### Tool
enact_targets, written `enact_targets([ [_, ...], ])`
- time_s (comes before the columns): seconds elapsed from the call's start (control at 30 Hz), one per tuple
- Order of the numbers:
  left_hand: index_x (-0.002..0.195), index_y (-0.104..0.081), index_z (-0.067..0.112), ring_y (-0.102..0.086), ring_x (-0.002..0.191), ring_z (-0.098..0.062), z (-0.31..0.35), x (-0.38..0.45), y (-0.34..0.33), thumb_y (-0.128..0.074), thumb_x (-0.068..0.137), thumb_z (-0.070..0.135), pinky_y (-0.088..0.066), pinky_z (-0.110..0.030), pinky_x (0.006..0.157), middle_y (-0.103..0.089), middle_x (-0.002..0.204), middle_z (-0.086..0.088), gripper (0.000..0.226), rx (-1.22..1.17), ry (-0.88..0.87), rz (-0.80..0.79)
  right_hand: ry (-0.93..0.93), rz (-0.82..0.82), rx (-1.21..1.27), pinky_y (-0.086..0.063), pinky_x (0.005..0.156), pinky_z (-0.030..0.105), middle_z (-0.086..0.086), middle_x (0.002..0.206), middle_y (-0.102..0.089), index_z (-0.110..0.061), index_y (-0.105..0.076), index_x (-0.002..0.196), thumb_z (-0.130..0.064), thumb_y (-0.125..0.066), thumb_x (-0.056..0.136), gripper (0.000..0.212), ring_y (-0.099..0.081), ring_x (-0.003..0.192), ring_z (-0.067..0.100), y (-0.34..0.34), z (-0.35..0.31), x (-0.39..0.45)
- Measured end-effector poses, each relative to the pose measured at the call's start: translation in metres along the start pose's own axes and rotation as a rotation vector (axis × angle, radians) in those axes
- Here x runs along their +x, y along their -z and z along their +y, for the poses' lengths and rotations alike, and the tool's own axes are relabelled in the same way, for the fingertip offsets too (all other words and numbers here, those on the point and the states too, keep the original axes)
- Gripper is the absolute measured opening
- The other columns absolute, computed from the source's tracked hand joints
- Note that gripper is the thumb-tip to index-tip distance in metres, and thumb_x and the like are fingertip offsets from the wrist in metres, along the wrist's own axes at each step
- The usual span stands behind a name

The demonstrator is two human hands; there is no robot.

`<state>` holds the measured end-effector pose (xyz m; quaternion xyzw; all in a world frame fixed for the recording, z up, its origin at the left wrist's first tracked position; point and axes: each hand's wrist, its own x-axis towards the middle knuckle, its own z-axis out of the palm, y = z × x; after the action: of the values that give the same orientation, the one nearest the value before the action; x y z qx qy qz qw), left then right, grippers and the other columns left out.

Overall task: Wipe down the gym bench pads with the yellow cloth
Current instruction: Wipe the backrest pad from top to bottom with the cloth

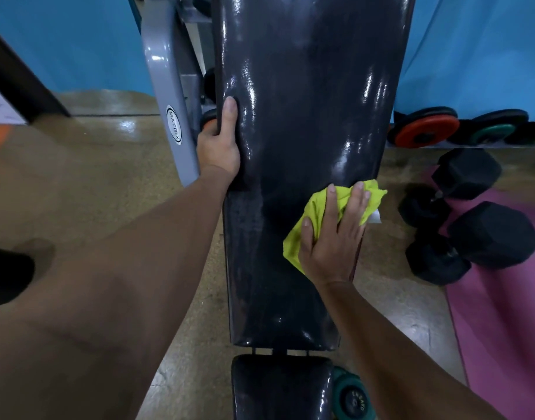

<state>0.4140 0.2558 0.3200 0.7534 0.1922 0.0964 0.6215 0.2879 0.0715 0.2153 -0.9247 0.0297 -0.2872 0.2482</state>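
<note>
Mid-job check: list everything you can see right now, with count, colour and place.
back pad: one, glossy black, centre, running up the view
seat pad: one, black, bottom centre, below the back pad
yellow cloth: one, yellow, bunched on the back pad's right edge
bench frame: one, grey, left of the back pad
hex dumbbells: two, black, on the floor at right
mat: one, pink, floor at far right
weight plates: several, red, green and black, against the blue wall
left hand: holds the back pad's left edge
right hand: presses on the yellow cloth
</note>
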Motion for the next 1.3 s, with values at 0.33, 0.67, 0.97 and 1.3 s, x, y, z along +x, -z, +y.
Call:
enact_targets([
  [0.33, 0.082, -0.075, 0.025, -0.068, 0.092, -0.004, -0.003, 0.002, -0.002, -0.048, 0.082, 0.081, -0.05, -0.027, 0.098, -0.076, 0.087, 0.013, 0.063, -0.009, 0.0, -0.004, 0.003, 0.027, 0.019, -0.01, 0.124, 0.057, 0.029, 0.166, -0.011, -0.006, -0.031, 0.157, -0.04, -0.039, 0.104, 0.064, -0.006, 0.156, 0.046, 0.004, 0.003, 0.016],
  [0.67, 0.08, -0.074, 0.026, -0.068, 0.092, -0.004, -0.006, 0.002, -0.003, -0.049, 0.084, 0.079, -0.051, -0.028, 0.099, -0.075, 0.086, 0.013, 0.059, -0.014, -0.005, 0.017, -0.035, 0.002, 0.041, -0.02, 0.122, 0.062, 0.029, 0.166, -0.007, -0.007, -0.024, 0.158, -0.039, -0.037, 0.104, 0.065, -0.005, 0.156, 0.045, 0.005, 0.015, 0.007],
  [0.97, 0.054, -0.057, 0.024, -0.063, 0.075, -0.015, -0.007, -0.007, -0.002, -0.048, 0.088, 0.075, -0.054, -0.036, 0.088, -0.063, 0.063, 0.008, 0.063, 0.05, -0.066, 0.122, 0.007, -0.036, -0.001, -0.028, 0.115, 0.07, 0.026, 0.167, -0.008, -0.01, -0.025, 0.158, -0.039, -0.038, 0.104, 0.063, -0.005, 0.156, 0.044, 0.006, 0.028, -0.006],
  [1.3, 0.055, -0.05, 0.017, -0.055, 0.064, -0.011, -0.009, -0.008, -0.003, -0.051, 0.088, 0.074, -0.05, -0.028, 0.075, -0.054, 0.059, 0.008, 0.066, 0.024, -0.075, 0.105, 0.055, -0.034, -0.007, -0.025, 0.117, 0.069, 0.029, 0.166, -0.009, -0.006, -0.027, 0.157, -0.037, -0.039, 0.104, 0.063, -0.006, 0.156, 0.045, 0.01, 0.038, -0.011],
])
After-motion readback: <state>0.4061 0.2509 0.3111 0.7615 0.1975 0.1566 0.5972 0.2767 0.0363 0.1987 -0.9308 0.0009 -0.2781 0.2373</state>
